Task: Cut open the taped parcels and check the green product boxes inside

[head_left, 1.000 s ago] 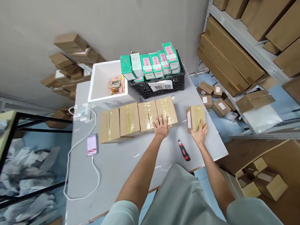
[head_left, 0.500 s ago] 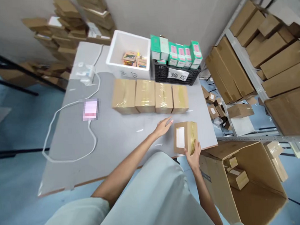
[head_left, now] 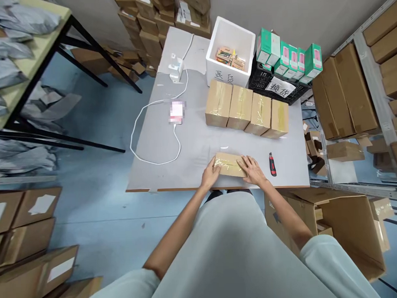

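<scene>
A small taped cardboard box [head_left: 229,164] lies flat near the front edge of the grey table [head_left: 198,140]. My left hand [head_left: 210,174] grips its left end and my right hand [head_left: 253,170] rests on its right end, fingers curled over the top. A red and black utility knife [head_left: 272,164] lies just right of my right hand. A row of several taped cardboard boxes [head_left: 247,109] sits side by side further back on the table.
A white foam box [head_left: 230,52] with small packets and a black crate [head_left: 281,87] of green product boxes stand at the table's back. A white charger cable [head_left: 158,124] loops at left. An open carton [head_left: 347,226] sits on the floor at right, beside shelving stacked with cartons.
My right hand brought the box from the table's right edge to the front centre and laid it flat. My left hand came onto its left end. The view swung left.
</scene>
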The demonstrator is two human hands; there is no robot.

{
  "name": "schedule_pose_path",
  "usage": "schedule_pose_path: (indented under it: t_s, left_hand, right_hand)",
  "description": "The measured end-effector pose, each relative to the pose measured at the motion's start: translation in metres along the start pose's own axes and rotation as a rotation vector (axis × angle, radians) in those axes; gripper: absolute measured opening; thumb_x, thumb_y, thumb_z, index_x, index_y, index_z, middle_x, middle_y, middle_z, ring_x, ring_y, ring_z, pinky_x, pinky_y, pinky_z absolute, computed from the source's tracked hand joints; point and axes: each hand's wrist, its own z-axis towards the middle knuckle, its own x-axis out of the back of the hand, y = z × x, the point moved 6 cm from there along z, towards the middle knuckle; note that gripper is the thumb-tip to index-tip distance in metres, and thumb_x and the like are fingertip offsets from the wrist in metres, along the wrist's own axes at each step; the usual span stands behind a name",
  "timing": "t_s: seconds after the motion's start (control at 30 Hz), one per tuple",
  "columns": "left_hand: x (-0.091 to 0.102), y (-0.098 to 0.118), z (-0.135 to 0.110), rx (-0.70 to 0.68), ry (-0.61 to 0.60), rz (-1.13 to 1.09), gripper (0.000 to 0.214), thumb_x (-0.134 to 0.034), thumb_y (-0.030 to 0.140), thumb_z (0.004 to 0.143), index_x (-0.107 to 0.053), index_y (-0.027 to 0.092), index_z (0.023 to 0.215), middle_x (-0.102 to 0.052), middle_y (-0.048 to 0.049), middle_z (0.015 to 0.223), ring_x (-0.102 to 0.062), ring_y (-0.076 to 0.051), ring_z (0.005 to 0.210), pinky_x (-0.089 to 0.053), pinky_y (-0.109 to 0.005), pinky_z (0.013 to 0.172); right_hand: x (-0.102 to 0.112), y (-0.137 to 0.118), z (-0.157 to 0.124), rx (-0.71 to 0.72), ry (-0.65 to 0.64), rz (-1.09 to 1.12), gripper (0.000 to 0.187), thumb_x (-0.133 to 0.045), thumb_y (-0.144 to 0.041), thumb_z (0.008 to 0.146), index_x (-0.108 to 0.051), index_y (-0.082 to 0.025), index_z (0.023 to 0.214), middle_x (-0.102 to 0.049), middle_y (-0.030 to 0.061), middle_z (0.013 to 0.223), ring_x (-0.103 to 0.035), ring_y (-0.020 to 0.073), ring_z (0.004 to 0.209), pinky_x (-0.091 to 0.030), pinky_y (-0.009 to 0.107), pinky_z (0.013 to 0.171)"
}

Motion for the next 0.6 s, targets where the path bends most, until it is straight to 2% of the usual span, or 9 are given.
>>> schedule_pose_path:
  t_s: [0.1, 0.17, 0.27, 0.37, 0.47, 0.53, 0.6]
  left_hand:
    - [-0.006, -0.004, 0.002, 0.016, -0.007, -0.017, 0.072, -0.067, 0.035, 0.109, -0.056, 0.018, 0.178, -0.069, -0.0154, 0.172, -0.070, -0.032, 0.156, -0.053, -0.047, 0.134]
    - [-0.005, -0.006, 0.007, 0.000, -0.010, -0.014, 0.066, -0.064, 0.038, 0.113, -0.060, 0.020, 0.176, -0.073, -0.0153, 0.167, -0.075, -0.032, 0.147, -0.059, -0.047, 0.129]
    - [0.009, -0.015, 0.018, -0.032, 0.022, 0.033, 0.057, -0.048, 0.046, 0.121, -0.069, 0.020, 0.167, -0.076, -0.0149, 0.163, -0.075, -0.032, 0.148, -0.059, -0.049, 0.128]
    - [0.027, -0.031, 0.031, -0.021, 0.081, 0.097, 0.063, -0.039, 0.050, 0.123, -0.068, 0.016, 0.167, -0.067, -0.0186, 0.172, -0.061, -0.034, 0.164, -0.045, -0.055, 0.141]
    - [0.028, -0.046, 0.044, -0.063, 0.063, 0.284, 0.063, -0.042, 0.046, 0.121, -0.062, 0.014, 0.172, -0.051, -0.0199, 0.186, -0.042, -0.036, 0.178, -0.031, -0.060, 0.148]
    - [0.018, -0.055, 0.050, -0.105, -0.023, 0.467, 0.064, -0.045, 0.040, 0.118, -0.059, 0.013, 0.175, -0.041, -0.0197, 0.192, -0.028, -0.038, 0.184, -0.024, -0.064, 0.149]
    - [0.007, -0.067, 0.052, -0.110, -0.107, 0.594, 0.069, -0.047, 0.036, 0.116, -0.054, 0.011, 0.179, -0.033, -0.0205, 0.194, -0.017, -0.039, 0.186, -0.016, -0.067, 0.150]
  right_hand:
    - [-0.005, 0.006, 0.001, -0.029, 0.037, 0.043, 0.105, -0.085, -0.025, 0.096, -0.037, -0.025, 0.189, -0.019, 0.0172, 0.200, -0.020, 0.0468, 0.185, -0.030, 0.066, 0.147]
    - [-0.013, 0.012, -0.004, -0.061, 0.109, 0.079, 0.096, -0.076, -0.025, 0.104, -0.034, -0.025, 0.190, -0.014, 0.0160, 0.202, -0.016, 0.0429, 0.187, -0.033, 0.063, 0.146]
    - [-0.032, 0.030, -0.019, -0.193, 0.262, 0.138, 0.094, -0.064, -0.039, 0.114, -0.016, -0.018, 0.193, -0.009, 0.0232, 0.201, -0.019, 0.0426, 0.186, -0.040, 0.065, 0.143]
    - [-0.062, 0.057, -0.036, -0.324, 0.325, 0.186, 0.113, -0.061, -0.060, 0.113, 0.002, -0.007, 0.191, -0.014, 0.0335, 0.197, -0.026, 0.0472, 0.184, -0.042, 0.070, 0.141]
    - [-0.099, 0.082, -0.038, -0.370, 0.248, 0.227, 0.107, -0.055, -0.059, 0.113, -0.006, -0.003, 0.189, -0.024, 0.0367, 0.193, -0.029, 0.0481, 0.182, -0.043, 0.071, 0.139]
    - [-0.121, 0.096, -0.031, -0.403, 0.222, 0.240, 0.091, -0.047, -0.049, 0.114, -0.019, -0.004, 0.188, -0.030, 0.0360, 0.192, -0.030, 0.0468, 0.182, -0.042, 0.071, 0.139]
    - [-0.137, 0.106, -0.020, -0.455, 0.263, 0.224, 0.078, -0.040, -0.038, 0.115, -0.030, -0.006, 0.186, -0.035, 0.0342, 0.190, -0.030, 0.0447, 0.182, -0.039, 0.073, 0.140]
